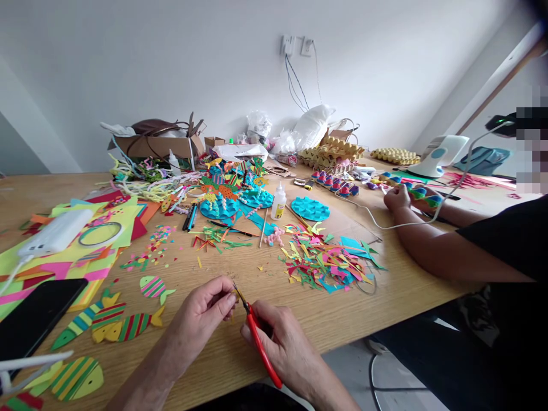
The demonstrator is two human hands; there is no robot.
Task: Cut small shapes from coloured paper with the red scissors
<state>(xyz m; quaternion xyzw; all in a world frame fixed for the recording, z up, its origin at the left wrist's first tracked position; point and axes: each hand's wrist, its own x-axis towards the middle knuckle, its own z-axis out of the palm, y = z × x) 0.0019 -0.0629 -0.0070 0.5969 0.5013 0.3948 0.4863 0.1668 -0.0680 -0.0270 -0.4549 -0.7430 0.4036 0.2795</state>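
My right hand (285,337) is closed round a pair of red-handled scissors (263,349), with the blades pointing up and left. Their tips meet the fingers of my left hand (205,311), which pinch a small yellow bit of paper (238,296), mostly hidden by the fingertips. Left of my hands lie striped paper fish, among them a pink-and-green one (152,286), a red-and-green one (135,327) and a yellow-green one (79,378). Beyond my right hand spreads a heap of coloured paper scraps (327,262).
A glue bottle (279,204) stands mid-table beside a blue egg-carton piece (310,209). At left are a black phone (40,314), a white power bank (57,231) and coloured paper sheets (122,225). On the right, another person's hand (397,198) is near a painted egg carton (423,200).
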